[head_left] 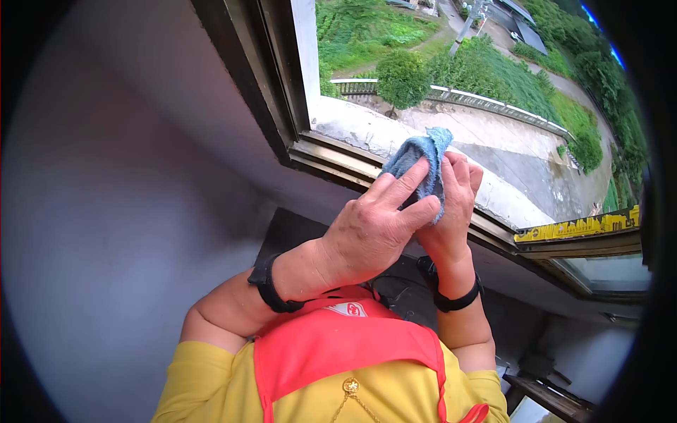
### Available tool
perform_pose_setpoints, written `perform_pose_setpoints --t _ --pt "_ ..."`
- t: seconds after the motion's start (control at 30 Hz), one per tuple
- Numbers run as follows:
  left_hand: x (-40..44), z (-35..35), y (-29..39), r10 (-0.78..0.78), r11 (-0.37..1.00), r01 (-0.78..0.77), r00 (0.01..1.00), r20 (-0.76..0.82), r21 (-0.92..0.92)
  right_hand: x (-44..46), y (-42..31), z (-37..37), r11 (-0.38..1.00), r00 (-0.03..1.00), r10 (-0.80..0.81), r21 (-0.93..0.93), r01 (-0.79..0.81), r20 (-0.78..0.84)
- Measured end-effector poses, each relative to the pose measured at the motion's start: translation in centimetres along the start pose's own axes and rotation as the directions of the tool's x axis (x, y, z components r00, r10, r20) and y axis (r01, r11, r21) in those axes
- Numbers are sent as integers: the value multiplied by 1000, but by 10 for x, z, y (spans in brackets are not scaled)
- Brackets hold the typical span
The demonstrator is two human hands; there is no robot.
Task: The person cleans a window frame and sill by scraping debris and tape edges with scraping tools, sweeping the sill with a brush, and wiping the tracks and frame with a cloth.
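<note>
No wording can be read for certain. The red apron bears a white patch with a small red emblem, while ahead and to the right of the apron, a yellow strip on the window frame carries characters too small to make out.

Cloth in hands: lt. blue w/ dk. blue-grey folds. Wrist bands below hands: blk. Nearer body: red apron, yellow shirt, gold pendant. R of hands: yellow strip w/ blk. pattern. Frame L/beyond hands: dk. brown.
</note>
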State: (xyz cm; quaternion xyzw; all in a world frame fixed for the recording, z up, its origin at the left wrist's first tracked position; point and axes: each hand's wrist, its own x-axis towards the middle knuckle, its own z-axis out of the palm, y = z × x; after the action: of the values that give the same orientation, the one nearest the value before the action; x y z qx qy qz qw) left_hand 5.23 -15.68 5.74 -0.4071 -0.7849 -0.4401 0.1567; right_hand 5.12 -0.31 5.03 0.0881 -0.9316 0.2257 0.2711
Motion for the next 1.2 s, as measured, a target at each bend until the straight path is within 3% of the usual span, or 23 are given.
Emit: perform_pose_setpoints --t 0.03,0.07,0.1,0.13,0.2,0.23,0.27,0.3,0.33,0.37,0.4,0.47,0.5,0.6,0.7,0.8,0.9,0.97,1.07,1.2 --pt "-3 -4 -4 -13 999 12 999 -31 -47 0 8 9 997 997 -59 47 61 -43" --pt "-5 -5 -9 -28 995 22 998 -61 -93 4 4 15 767 981 135 613 -192 138" --pt "-12 -6 -9 -165 974 150 983 -78 -169 7 -6 20 486 952 229 824 -293 203" --pt "-19 -6 -9 -299 930 268 950 -93 -252 10 -14 24 139 910 290 928 -346 296" --pt "-37 -23 -7 -665 692 653 742 80 -308 12 -16 29 -20 901 232 928 -371 366" --pt "-48 -27 -17 -682 575 752 659 317 -323 12 -17 33 -101 895 199 917 -386 399" --pt "-61 -27 -29 -647 452 840 540 538 -300 10 -12 42 29 886 118 890 -455 449" --pt "-71 -25 -33 -603 523 813 565 564 -255 9 -5 62 509 941 -10 811 -288 340" --pt "-82 -20 -35 -556 593 776 586 590 -213 15 -16 64 719 915 -127 671 -182 384" --pt "-103 -7 -44 -548 571 772 611 571 -278 21 -26 66 859 874 -242 512 -9 421" --pt "-102 -9 -47 -548 550 771 623 558 -321 20 -37 76 916 897 -314 349 200 310" --pt "-101 -13 -52 -548 504 764 644 534 -404 32 -48 82 936 817 -342 242 254 465" --pt "-95 -21 -48 -592 455 784 620 515 -421 36 -48 90 923 805 -384 212 320 452" --pt "-100 -23 -53 -622 479 781 624 473 -400 52 -43 98 898 744 -439 282 338 503" --pt "-100 -23 -54 -573 524 764 643 508 -377 54 -50 99 912 738 -406 188 364 539" --pt "-85 -31 -50 -548 431 848 518 657 -309 56 -59 98 895 727 -414 102 433 548" --pt "-85 -29 -48 -490 483 764 641 591 -428 61 -63 88 893 686 -374 42 449 624" --pt "-88 -32 -48 -442 542 745 647 622 -390 58 -54 75 887 667 -356 12 462 655" --pt "-92 -35 -45 -438 552 756 621 650 -351 60 -38 62 952 686 -250 45 302 683" --pt "-98 -33 -50 -450 554 756 624 639 -348 55 -34 82 898 755 -415 363 250 508"
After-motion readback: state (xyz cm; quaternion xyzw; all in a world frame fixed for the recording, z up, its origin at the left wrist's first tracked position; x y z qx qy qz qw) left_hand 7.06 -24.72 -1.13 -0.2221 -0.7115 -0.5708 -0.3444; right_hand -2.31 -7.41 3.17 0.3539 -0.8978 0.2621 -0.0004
